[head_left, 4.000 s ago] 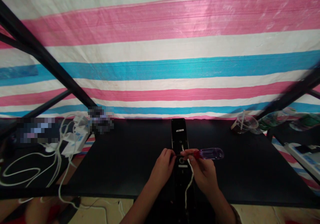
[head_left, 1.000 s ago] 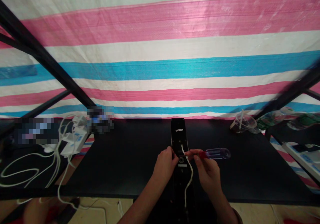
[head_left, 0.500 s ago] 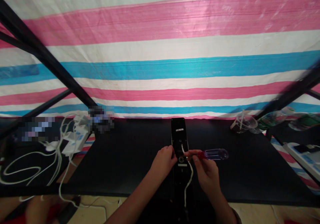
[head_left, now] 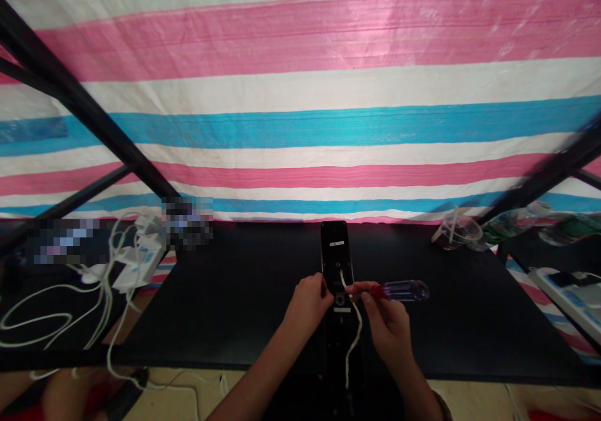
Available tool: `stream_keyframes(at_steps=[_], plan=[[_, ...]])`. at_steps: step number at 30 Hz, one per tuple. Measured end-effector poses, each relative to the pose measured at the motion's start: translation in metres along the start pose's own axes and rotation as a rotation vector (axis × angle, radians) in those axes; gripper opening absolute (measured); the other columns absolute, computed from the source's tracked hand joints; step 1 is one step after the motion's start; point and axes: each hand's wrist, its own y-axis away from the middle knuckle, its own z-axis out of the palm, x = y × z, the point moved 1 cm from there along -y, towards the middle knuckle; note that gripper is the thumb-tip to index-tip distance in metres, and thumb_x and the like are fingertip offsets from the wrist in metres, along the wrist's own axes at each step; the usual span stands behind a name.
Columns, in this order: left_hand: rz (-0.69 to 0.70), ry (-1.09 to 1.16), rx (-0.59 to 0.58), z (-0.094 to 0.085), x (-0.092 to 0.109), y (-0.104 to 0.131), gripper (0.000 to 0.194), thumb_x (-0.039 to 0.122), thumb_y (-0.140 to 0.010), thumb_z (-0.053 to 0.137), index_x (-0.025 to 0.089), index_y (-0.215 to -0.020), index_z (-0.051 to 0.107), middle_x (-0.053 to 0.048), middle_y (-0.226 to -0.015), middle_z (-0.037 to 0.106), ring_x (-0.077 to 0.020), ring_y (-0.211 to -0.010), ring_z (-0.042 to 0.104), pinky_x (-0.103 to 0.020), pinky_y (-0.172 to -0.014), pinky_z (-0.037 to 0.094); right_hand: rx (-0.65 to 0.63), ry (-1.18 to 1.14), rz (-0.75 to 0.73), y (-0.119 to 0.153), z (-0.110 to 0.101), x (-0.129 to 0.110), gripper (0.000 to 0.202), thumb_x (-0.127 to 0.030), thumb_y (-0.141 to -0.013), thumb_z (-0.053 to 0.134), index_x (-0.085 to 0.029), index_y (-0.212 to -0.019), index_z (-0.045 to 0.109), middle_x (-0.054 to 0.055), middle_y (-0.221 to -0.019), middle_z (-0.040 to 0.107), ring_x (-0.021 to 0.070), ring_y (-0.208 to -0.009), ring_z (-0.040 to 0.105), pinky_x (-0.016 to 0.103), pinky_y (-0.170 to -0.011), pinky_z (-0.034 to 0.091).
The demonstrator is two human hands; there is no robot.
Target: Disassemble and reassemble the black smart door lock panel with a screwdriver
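A long black panel [head_left: 335,255] with screws and small white labels lies upright in front of me on the black table [head_left: 235,308]. A white cable [head_left: 360,327] comes out of its middle and hangs down along its front. My left hand [head_left: 307,299] is closed at the panel's left edge; its fingertips are partly hidden, so what they pinch cannot be made out. In my right hand [head_left: 387,321] is a screwdriver [head_left: 404,291] with a clear purple and red handle, held pointing right. The fingertips of that hand touch the cable near a round fitting [head_left: 340,299].
At the left are tangled white cables [head_left: 110,283] and a white box [head_left: 138,261]. A plastic cup with a straw [head_left: 455,230] stands back right, near clear plastic containers [head_left: 511,223]. Black metal bars [head_left: 101,123] slant up on both sides before a striped sheet [head_left: 300,126].
Both hands, the panel and the screwdriver stay almost where they were. The view has shifted very slightly.
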Motion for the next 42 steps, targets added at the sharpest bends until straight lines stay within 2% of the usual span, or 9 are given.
stream_keyframes(at_steps=[8,13,21,24,28,32,35,38,42], plan=[[0.057,-0.024,0.110,0.010,-0.007,0.007,0.007,0.014,-0.082,0.057,0.019,-0.076,0.059,-0.002,-0.082,0.060,-0.0159,-0.072,0.059,-0.026,-0.065,0.039,-0.007,0.012,-0.055,-0.003,0.001,0.001,0.019,-0.030,-0.097,0.059,-0.022,-0.097,0.076,0.007,-0.092,0.080,0.0196,-0.078,0.077,0.027,-0.069,0.064],[0.085,0.036,0.171,0.015,-0.012,0.010,0.010,0.013,-0.083,0.054,0.019,-0.077,0.057,-0.001,-0.081,0.057,-0.0156,-0.072,0.058,-0.026,-0.067,0.041,0.010,-0.003,-0.021,-0.003,0.000,0.004,0.019,-0.031,-0.096,0.059,-0.022,-0.096,0.076,0.007,-0.091,0.080,0.0195,-0.076,0.077,0.027,-0.068,0.064],[0.125,0.123,0.198,0.016,-0.017,0.009,0.009,0.014,-0.080,0.054,0.020,-0.074,0.057,0.000,-0.078,0.058,-0.0151,-0.070,0.057,-0.026,-0.065,0.041,0.003,0.001,-0.012,-0.004,0.001,0.005,0.019,-0.031,-0.096,0.059,-0.021,-0.097,0.076,0.008,-0.090,0.080,0.0205,-0.075,0.077,0.028,-0.066,0.064],[0.100,0.179,0.241,0.016,-0.031,0.003,0.007,0.015,-0.077,0.055,0.020,-0.072,0.057,0.001,-0.073,0.059,-0.0148,-0.068,0.057,-0.026,-0.064,0.041,0.010,0.002,-0.017,-0.004,0.000,0.005,0.019,-0.032,-0.095,0.060,-0.021,-0.095,0.076,0.008,-0.089,0.080,0.0199,-0.073,0.077,0.028,-0.066,0.064],[0.024,0.147,0.292,0.013,-0.066,-0.004,0.006,0.020,-0.078,0.054,0.020,-0.073,0.059,0.001,-0.071,0.060,-0.0160,-0.066,0.058,-0.027,-0.065,0.042,0.086,-0.033,0.016,-0.008,-0.005,0.008,0.020,-0.033,-0.096,0.060,-0.021,-0.097,0.075,0.008,-0.090,0.080,0.0210,-0.077,0.077,0.031,-0.069,0.064],[-0.010,0.006,0.272,0.012,-0.103,-0.008,0.009,0.023,-0.078,0.054,0.021,-0.072,0.059,-0.002,-0.075,0.062,-0.0185,-0.068,0.061,-0.030,-0.067,0.045,0.192,-0.053,-0.012,-0.036,-0.007,0.009,0.019,-0.033,-0.095,0.061,-0.020,-0.095,0.075,0.008,-0.087,0.080,0.0205,-0.074,0.076,0.032,-0.068,0.063],[0.010,0.010,0.287,0.013,-0.116,-0.012,0.016,0.030,-0.080,0.052,0.021,-0.075,0.064,-0.004,-0.078,0.065,-0.0198,-0.068,0.063,-0.031,-0.066,0.048,0.207,-0.095,-0.092,-0.072,-0.007,0.008,0.018,-0.034,-0.094,0.063,-0.021,-0.093,0.074,0.007,-0.087,0.080,0.0196,-0.072,0.074,0.033,-0.069,0.061],[0.043,0.091,0.379,0.014,-0.107,-0.011,0.026,0.039,-0.084,0.052,0.021,-0.083,0.070,-0.007,-0.086,0.070,-0.0228,-0.075,0.068,-0.035,-0.074,0.054,0.224,-0.078,-0.164,-0.108,-0.007,0.008,0.020,-0.036,-0.094,0.062,-0.021,-0.093,0.074,0.006,-0.085,0.079,0.0197,-0.072,0.073,0.034,-0.071,0.060],[0.070,0.252,0.522,0.026,-0.069,0.003,0.040,0.047,-0.092,0.049,0.019,-0.109,0.072,-0.010,-0.104,0.072,-0.0237,-0.086,0.070,-0.038,-0.080,0.058,0.188,0.000,-0.195,-0.139,-0.003,0.016,0.023,-0.039,-0.094,0.061,-0.020,-0.094,0.074,0.006,-0.084,0.079,0.0195,-0.071,0.072,0.034,-0.071,0.058]])
